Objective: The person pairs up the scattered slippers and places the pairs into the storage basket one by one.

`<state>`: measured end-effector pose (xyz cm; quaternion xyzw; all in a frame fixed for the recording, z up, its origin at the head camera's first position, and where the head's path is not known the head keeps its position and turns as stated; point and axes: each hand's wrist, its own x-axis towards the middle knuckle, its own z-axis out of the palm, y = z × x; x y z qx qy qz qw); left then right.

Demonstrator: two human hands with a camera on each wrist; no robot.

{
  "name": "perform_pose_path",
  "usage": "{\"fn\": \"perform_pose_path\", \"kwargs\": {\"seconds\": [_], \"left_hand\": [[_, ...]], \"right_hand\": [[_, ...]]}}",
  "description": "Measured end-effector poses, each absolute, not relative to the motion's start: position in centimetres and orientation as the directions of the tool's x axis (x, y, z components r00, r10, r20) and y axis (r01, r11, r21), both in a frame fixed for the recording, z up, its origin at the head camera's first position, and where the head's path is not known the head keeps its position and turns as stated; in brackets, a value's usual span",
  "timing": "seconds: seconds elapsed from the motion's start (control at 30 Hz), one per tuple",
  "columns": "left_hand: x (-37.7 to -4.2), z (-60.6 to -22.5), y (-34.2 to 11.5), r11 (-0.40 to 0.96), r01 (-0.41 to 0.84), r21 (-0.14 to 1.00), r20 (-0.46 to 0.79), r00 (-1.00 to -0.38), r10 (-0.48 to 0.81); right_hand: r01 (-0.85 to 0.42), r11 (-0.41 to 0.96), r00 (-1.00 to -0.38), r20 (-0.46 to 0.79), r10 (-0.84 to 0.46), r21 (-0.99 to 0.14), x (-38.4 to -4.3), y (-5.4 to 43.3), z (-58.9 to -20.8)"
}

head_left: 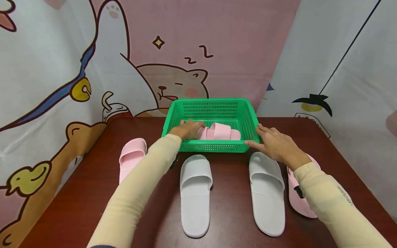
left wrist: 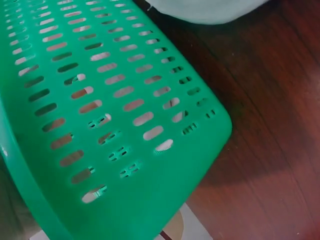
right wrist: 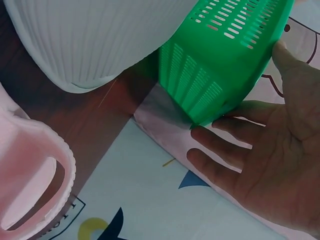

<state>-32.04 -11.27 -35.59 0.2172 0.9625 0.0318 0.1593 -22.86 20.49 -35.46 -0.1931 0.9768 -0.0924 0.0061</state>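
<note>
A green perforated basket (head_left: 214,147) stands at the back of the table with pink slipperwear inside, a wide-strapped pink slipper (head_left: 221,131) showing most. My left hand (head_left: 187,130) reaches over the basket's left front side, its fingers at the left end of the pink footwear. Those fingertips are partly hidden, and I cannot tell whether they grip it. The left wrist view shows the basket wall (left wrist: 120,100) and not the hand. My right hand (head_left: 276,143) is at the basket's right front corner, thumb by the front rim and fingers extended along the right side.
Two white slippers (head_left: 195,196) (head_left: 268,196) lie in front of the basket, toes toward it. One pink slipper (head_left: 131,158) lies at the left, beside my left sleeve. Another pink slipper (head_left: 297,193) lies at the right, partly under my right forearm. A printed cloth (head_left: 235,51) hangs behind the table.
</note>
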Motion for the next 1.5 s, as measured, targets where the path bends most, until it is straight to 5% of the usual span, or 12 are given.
{"fn": "perform_pose_path", "kwargs": {"seconds": [0.93, 1.2, 1.5], "left_hand": [[-32.1, -35.6, -11.5, 0.881, 0.426, 0.204, -0.313, -0.825, 0.471], [-31.7, -35.7, -13.5, 0.805, 0.39, 0.447, -0.137, -0.859, 0.493], [-31.1, -34.4, -14.9, 0.757, 0.445, 0.479, 0.012, -0.865, 0.501]], "right_hand": [[-0.387, 0.903, -0.921, 0.032, -0.389, -0.184, -22.7, 20.7, -35.9], [-0.336, 0.852, -0.936, 0.046, -0.348, -0.4, -23.1, 20.7, -35.7], [-0.396, 0.828, -0.918, 0.182, -0.352, -0.396, -23.2, 21.1, -35.5]]}}
